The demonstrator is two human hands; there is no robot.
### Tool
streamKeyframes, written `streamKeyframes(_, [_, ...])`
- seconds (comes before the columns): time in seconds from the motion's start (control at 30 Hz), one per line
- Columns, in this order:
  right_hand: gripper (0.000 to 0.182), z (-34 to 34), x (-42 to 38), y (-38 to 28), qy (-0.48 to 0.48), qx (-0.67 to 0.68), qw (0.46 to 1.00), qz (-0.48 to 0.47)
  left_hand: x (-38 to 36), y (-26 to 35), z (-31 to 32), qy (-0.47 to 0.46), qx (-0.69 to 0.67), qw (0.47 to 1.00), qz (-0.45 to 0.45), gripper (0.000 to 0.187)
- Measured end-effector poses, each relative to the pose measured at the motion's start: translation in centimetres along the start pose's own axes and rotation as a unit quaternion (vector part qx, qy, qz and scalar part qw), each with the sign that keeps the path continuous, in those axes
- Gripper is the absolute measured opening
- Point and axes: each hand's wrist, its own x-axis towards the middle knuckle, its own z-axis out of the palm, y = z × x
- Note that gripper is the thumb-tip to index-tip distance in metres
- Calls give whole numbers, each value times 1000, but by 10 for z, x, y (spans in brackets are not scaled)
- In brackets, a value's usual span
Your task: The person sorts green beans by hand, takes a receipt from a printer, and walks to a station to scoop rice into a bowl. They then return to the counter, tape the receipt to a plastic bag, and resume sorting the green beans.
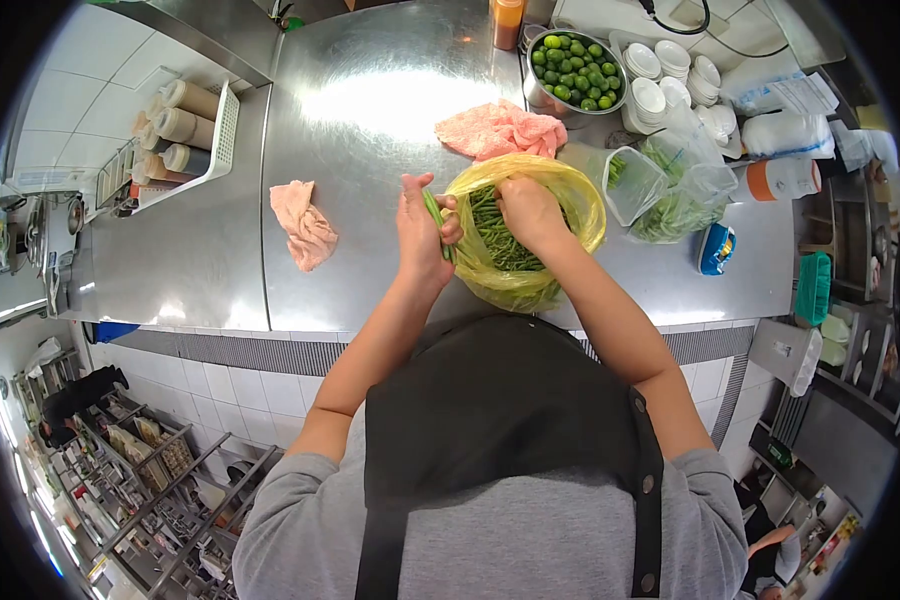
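My left hand [425, 232] is closed around a few long green beans [436, 212], which stick up between thumb and fingers beside the bag's left rim. A yellow plastic bag [587, 190] stands open on the steel counter, filled with many more green beans [500, 240]. Inside its mouth, at the far side, is my right hand [532, 212], with the fingers curled together over the beans. Its fingertips are partly hidden, so what they pinch does not show.
Behind the bag lies a pink cloth [500, 130]; another pink cloth [303, 225] is at the left. A steel bowl of limes [576, 72], clear bags of greens [675, 190], stacked white cups [650, 95] and a blue packet [716, 249] stand at the right. Sauce bottles [185, 128] fill a white basket.
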Motion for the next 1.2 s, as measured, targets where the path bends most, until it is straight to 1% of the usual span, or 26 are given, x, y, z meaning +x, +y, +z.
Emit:
streamKeyframes(0.07, [9,-12,-4,-3,16,33,999,-8,0,1,-1,-33,145,989,6,35])
streamKeyframes(0.1, [11,-19,-6,-6,32,67,997,-16,-2,1,2,-31,144,989,8,35])
streamKeyframes(0.13, [11,-21,-6,-6,31,67,997,-18,-5,0,7,-33,229,972,42,29])
streamKeyframes(0.17, [9,-22,-8,-4,43,121,991,-42,-8,0,11,-35,313,946,75,24])
streamKeyframes(0.2, [9,-25,-10,-4,56,174,981,-64,-1,-7,3,-35,313,946,75,24])
streamKeyframes(0.23, [9,-27,-12,-5,56,173,981,-64,14,-18,-10,-81,405,897,160,21])
streamKeyframes(0.27, [8,-32,-16,-9,66,206,972,-89,15,-18,-6,-125,489,829,242,20])
streamKeyframes(0.3, [9,-37,-19,-13,76,238,962,-113,10,-17,-2,-106,568,761,296,20])
streamKeyframes(0.33, [9,-41,-23,-15,76,238,962,-114,11,-18,-2,-106,567,761,296,20])
streamKeyframes(0.4, [8,-51,-30,-18,95,278,952,-81,14,-19,-1,-147,587,713,354,19])
streamKeyframes(0.43, [8,-57,-33,-20,94,279,952,-82,16,-20,0,-146,587,713,354,19])
streamKeyframes(0.5, [8,-66,-39,-21,100,370,923,3,15,-19,8,-184,524,772,310,19])
streamKeyframes(0.63, [10,-81,-44,-17,117,402,907,-41,10,-16,21,-182,535,768,302,17])
streamKeyframes(0.7, [11,-104,-48,-26,127,241,959,-80,10,-15,26,-210,531,750,335,15])
streamKeyframes(0.83, [13,-97,-46,-10,88,178,976,-84,5,-17,34,-211,540,729,363,14])
streamKeyframes(0.87, [12,-93,-45,-9,70,283,956,-30,4,-18,34,-204,531,740,360,13])
streamKeyframes(0.9, [11,-90,-45,-8,51,384,922,23,3,-18,34,-197,521,750,357,12])
streamKeyframes(0.93, [11,-90,-43,-6,51,384,921,24,2,-18,34,-197,521,750,356,12])
streamKeyframes(0.97, [9,-93,-42,-6,35,597,797,85,-1,-17,35,-169,454,818,309,10])
streamKeyframes(1.0, [9,-94,-42,-6,16,771,621,141,-3,-16,35,-139,381,877,259,9])
streamKeyframes(1.03, [12,-92,-43,-5,27,760,634,142,-2,-13,34,-137,382,877,258,9])
streamKeyframes(1.07, [12,-89,-44,-2,26,760,633,143,2,-7,32,-95,298,925,217,9])
streamKeyframes(1.1, [15,-86,-46,3,-24,641,757,124,7,-1,30,-53,211,961,173,9])
streamKeyframes(1.13, [19,-82,-47,7,-74,501,856,101,13,4,28,-52,211,961,172,9])
streamKeyframes(1.17, [19,-78,-48,10,-75,501,856,102,19,9,26,-51,155,973,166,10])
streamKeyframes(1.2, [20,-74,-47,12,-153,432,880,123,23,13,24,-50,97,981,161,12])
